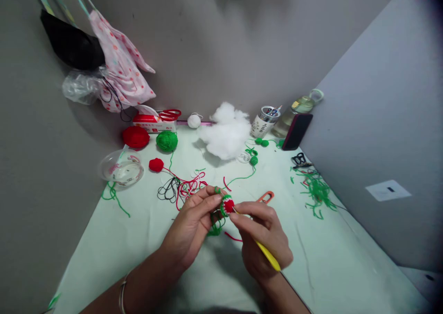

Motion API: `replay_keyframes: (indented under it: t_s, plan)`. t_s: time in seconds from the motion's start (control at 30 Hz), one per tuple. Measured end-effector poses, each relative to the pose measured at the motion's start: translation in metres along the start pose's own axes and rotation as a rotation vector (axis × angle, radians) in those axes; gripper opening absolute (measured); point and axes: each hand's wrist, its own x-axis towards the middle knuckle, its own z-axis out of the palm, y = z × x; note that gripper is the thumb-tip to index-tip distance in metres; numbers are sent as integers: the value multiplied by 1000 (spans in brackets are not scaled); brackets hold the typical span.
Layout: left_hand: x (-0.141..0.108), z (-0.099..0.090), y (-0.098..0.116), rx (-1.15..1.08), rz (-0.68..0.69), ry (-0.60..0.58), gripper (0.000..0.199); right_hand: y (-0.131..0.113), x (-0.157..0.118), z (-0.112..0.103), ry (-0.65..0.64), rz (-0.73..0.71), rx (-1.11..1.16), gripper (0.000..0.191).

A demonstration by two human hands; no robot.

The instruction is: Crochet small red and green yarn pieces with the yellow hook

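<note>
Near the middle of the table, my left hand [194, 222] pinches a small round crochet piece [228, 205] with a red centre, a white ring and a green edge. Green yarn is looped over a finger of that hand, and a loose green bundle [215, 228] hangs below it. My right hand [265, 235] is closed around a crochet hook [268, 255] with a yellow handle; its metal tip meets the red centre. Fingers partly hide the piece's edge. Behind my right hand lies an orange stitch marker [267, 196].
Red [136, 137] and green yarn balls [166, 141] stand back left beside a clear bowl [122, 168] and tangled cords. White stuffing [226, 132] sits at the back. A pen cup [265, 121], bottle [292, 113] and phone [297, 132] stand back right, near green yarn scraps [316, 189].
</note>
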Motion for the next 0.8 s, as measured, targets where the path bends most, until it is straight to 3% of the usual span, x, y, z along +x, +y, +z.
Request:
replay_keyframes:
  t_s: [0.3, 0.47, 0.67, 0.8]
  plan:
    - [3, -6, 2, 220, 56, -12, 18, 0, 3, -3, -57, 103, 103, 41]
    - [4, -8, 5, 344, 171, -23, 12, -5, 12, -8, -115, 178, 166, 42]
    - [7, -12, 8, 442, 155, -80, 14, 4, 16, -6, -62, 398, 319, 22]
    - [6, -13, 8, 499, 175, -63, 16, 9, 15, -5, -32, 459, 379, 17]
